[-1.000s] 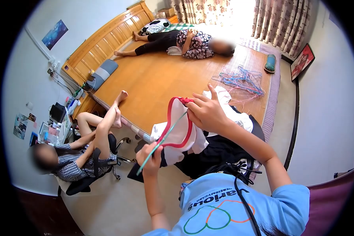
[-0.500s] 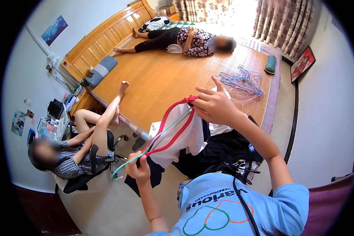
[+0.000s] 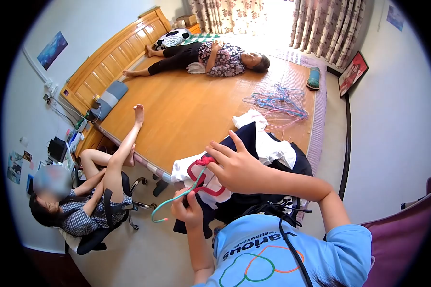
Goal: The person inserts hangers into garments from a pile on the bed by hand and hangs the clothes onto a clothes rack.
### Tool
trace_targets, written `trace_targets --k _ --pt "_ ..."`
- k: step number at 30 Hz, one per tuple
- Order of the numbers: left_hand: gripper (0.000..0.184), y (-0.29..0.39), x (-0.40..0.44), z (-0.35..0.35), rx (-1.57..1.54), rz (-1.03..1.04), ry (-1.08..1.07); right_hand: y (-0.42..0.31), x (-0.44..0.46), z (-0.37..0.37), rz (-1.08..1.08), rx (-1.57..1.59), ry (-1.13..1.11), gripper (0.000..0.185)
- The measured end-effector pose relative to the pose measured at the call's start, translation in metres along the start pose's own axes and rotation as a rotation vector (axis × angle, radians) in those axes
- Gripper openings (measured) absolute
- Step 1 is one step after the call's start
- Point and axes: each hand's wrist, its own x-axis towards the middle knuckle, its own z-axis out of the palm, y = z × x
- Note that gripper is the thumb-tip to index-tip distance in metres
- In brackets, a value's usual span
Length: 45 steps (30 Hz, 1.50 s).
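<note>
On my feed the box (image 3: pixel 188 20) past the bed (image 3: pixel 187 100) hides its contents; this side, left hand (image 3: pixel 189 210) pinches a green hanger (image 3: pixel 165 203), right hand (image 3: pixel 237 170), fingers half-spread, pinches a white garment (image 3: pixel 214 183)'s red trim (image 3: pixel 215 193).

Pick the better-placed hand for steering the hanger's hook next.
Probably the left hand: it holds the green hanger near its curved hook, while the right hand is at the red trim.

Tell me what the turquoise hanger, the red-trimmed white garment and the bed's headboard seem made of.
Turquoise hanger: probably plastic-coated wire; thin, smooth, evenly coloured, with a pinkish hook tip.
White garment: soft, matte fabric, judging by its folds; the fibre can't be told.
Headboard: likely varnished wood; warm yellow-brown, panelled, with glossy highlights.
</note>
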Motion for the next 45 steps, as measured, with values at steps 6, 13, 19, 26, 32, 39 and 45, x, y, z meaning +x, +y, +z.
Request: trace_targets --k 6,13,19,26,32,39,45 --pt "0.025 0.004 0.008 -0.014 -0.086 0.092 -0.059 0.025 -0.007 -0.051 -0.209 0.080 -0.309 0.035" --pt "0.028 0.025 0.022 -0.030 -0.208 0.097 0.054 0.031 -0.016 -0.102 -0.145 0.257 -0.263 0.049" --pt "0.027 0.031 0.029 -0.034 -0.189 0.195 -0.041 0.031 -0.021 -0.075 -0.128 0.011 -0.148 0.021" --pt "0.019 0.061 0.077 -0.057 -0.143 0.232 -0.292 0.008 -0.016 -0.076 -0.071 0.109 -0.062 0.016" --pt "0.022 0.081 0.078 -0.069 -0.053 0.329 -0.343 -0.015 -0.011 -0.050 -0.023 0.261 0.057 0.012" --pt "0.019 0.058 0.044 -0.126 0.271 0.213 -0.343 -0.032 0.019 -0.016 -0.113 0.389 0.053 0.013" --pt "0.023 0.051 0.022 -0.203 0.899 0.183 -0.326 -0.045 0.039 -0.015 -0.144 0.366 0.128 0.010"
